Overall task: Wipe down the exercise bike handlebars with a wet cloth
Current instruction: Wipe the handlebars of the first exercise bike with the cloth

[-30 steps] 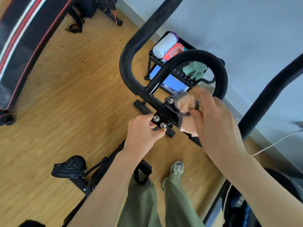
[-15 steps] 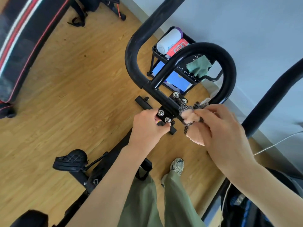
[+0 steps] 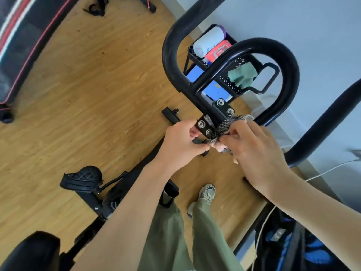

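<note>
The black looped handlebars (image 3: 289,75) of the exercise bike rise in front of me, bolted at a clamp (image 3: 222,109) with silver screws. A grey patterned cloth (image 3: 224,127) with a pink underside is draped against the clamp's near end. My right hand (image 3: 256,151) pinches the cloth from the right. My left hand (image 3: 179,141) grips the clamp's lower end, its fingertips meeting the cloth at the bottom.
A black cart (image 3: 234,61) behind the bars holds a white bottle (image 3: 209,41), a red wipes pack (image 3: 218,50) and a green rag (image 3: 242,75). Bike pedal (image 3: 82,178) lower left, a bench (image 3: 23,36) upper left, another black bar (image 3: 328,118) at right.
My right hand has brought the cloth down from the upper part of the clamp to its lower end, next to my left hand. The view shifted slightly closer.
</note>
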